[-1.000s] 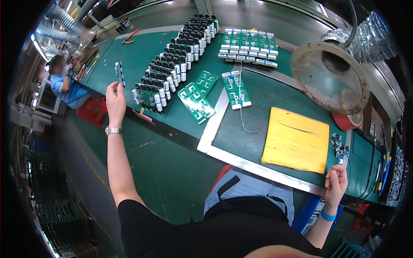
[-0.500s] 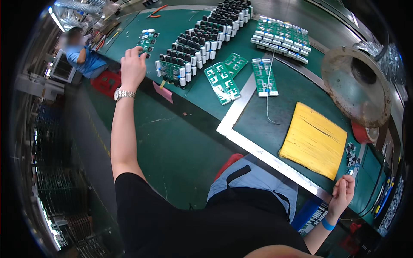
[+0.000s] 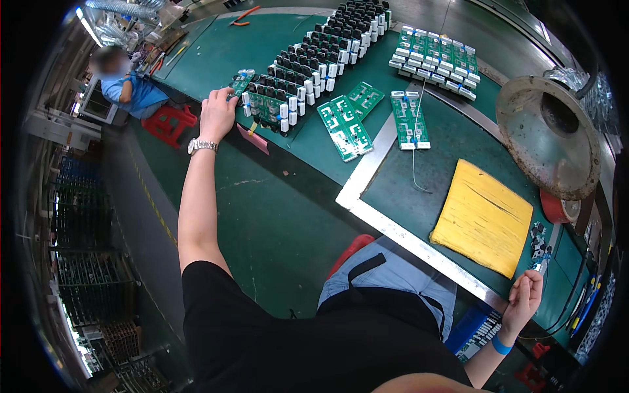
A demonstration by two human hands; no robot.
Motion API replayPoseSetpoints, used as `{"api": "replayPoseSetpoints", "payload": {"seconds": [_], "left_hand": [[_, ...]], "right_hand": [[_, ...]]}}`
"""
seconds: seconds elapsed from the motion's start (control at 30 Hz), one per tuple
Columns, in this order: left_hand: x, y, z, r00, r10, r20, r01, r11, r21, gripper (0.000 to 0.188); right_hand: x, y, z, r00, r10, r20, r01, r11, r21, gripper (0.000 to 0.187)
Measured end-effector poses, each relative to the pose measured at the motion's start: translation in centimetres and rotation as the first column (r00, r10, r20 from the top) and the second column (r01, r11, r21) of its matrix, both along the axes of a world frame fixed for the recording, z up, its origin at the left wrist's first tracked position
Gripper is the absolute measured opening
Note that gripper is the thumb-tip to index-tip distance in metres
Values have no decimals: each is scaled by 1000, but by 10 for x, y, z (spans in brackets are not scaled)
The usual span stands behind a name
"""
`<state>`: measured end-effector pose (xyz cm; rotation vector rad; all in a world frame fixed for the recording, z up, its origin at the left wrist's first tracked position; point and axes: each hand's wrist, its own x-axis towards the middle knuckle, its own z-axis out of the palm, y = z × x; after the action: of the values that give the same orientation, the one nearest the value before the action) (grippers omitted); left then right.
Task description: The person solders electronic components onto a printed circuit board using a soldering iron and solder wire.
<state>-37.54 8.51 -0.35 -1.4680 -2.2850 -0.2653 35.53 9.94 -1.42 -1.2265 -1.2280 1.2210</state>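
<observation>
My left hand (image 3: 218,116) reaches out to the table's left edge, its fingers closed on the near end of a green circuit board (image 3: 243,80). That board lies right against the left end of a long row of circuit boards (image 3: 268,108) with black and white parts. My right hand (image 3: 526,295) is at the right, by the metal-edged work surface, with curled fingers; whatever they hold, if anything, is hidden. Just beyond it lies a small heap of loose electronic components (image 3: 539,243). A yellow sponge-like pad (image 3: 483,219) is to the left of that hand.
Two loose green boards (image 3: 344,128) overlap mid-table, with another board (image 3: 409,121) and a thin wire beside them. Stacked boards (image 3: 436,56) stand at the back. A metal lamp-like hood (image 3: 547,137) overhangs the right. Orange-handled pliers (image 3: 244,16) lie far left; a person in blue sits beyond.
My left hand has moved slightly right and down in the picture, and the board at its fingers has come from farther off to beside the row. My right hand stays curled in place.
</observation>
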Motion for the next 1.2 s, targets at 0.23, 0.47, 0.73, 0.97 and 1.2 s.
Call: {"api": "replayPoseSetpoints", "payload": {"seconds": [0.23, 0.47, 0.73, 0.97, 1.2], "left_hand": [[3, -8, 1, 999, 24, 49, -24, 1000, -1, 29], [14, -2, 19, 982, 47, 184, -57, 997, 52, 34], [96, -22, 32, 953, -258, 161, 196, 925, 325, 42], [181, -87, 13, 894, -426, 136, 290, 784, 549, 38], [205, -93, -10, 818, -518, 250, 305, 760, 574, 36]], "right_hand": [[-6, -2, 0, 1000, 9, 24, -9, 1000, 12, 10], [-4, 4, -1, 1000, -2, 11, 1, 999, 41, 11], [-20, -8, 0, 1000, -14, 6, 14, 996, 86, 9], [-32, -19, 2, 948, -156, 278, 27, 907, 419, 18], [-39, -17, 5, 891, -292, 347, 82, 856, 510, 18]]}}
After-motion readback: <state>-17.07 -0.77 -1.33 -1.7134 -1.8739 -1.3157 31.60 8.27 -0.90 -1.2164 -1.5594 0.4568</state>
